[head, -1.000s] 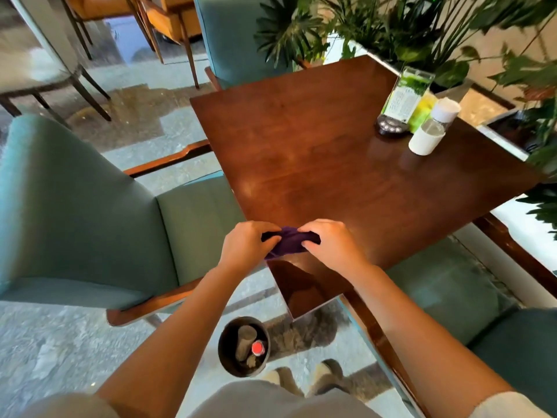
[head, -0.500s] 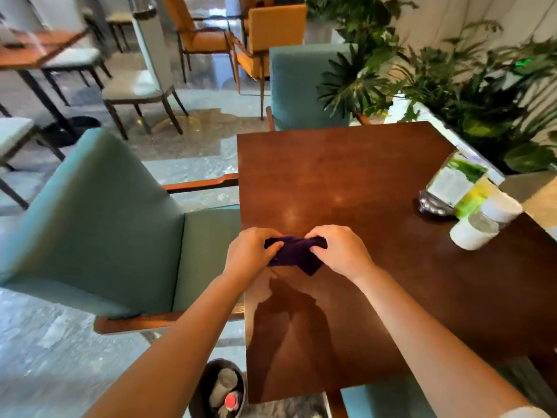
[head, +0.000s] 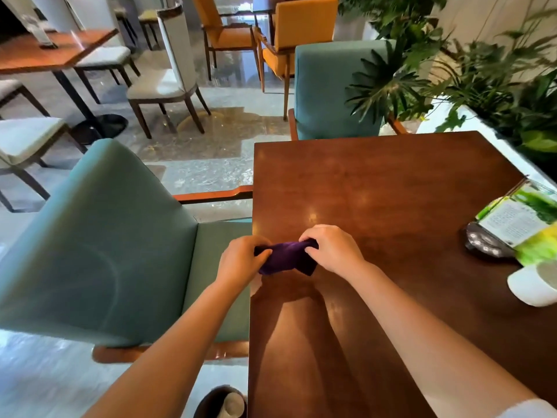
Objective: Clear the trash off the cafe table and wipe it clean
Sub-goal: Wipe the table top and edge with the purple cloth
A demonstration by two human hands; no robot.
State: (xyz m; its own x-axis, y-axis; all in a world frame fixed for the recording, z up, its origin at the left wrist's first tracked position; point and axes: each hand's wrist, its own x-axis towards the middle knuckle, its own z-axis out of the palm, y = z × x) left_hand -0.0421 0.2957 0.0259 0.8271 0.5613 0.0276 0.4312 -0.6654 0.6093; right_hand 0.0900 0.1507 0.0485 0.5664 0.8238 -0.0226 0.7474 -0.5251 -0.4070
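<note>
A bunched purple cloth (head: 286, 256) hangs just above the left edge of the dark wooden cafe table (head: 376, 182). My left hand (head: 241, 262) pinches its left end and my right hand (head: 333, 250) pinches its right end. Both hands are closed on the cloth. On the floor by the table's near left corner stands a small dark bin (head: 221, 402) with a rolled paper piece inside, mostly cut off by the frame's bottom edge.
A menu card stand (head: 509, 224), a yellow-green item (head: 539, 251) and a white bottle (head: 533, 286) sit at the table's right edge. Teal armchairs stand at the left (head: 99, 251) and far side (head: 331, 89). Leafy plants (head: 482, 76) line the right.
The view has tilted up and left, showing more of the room. Both hands kept hold of the purple cloth and shifted it slightly over the table's left edge.
</note>
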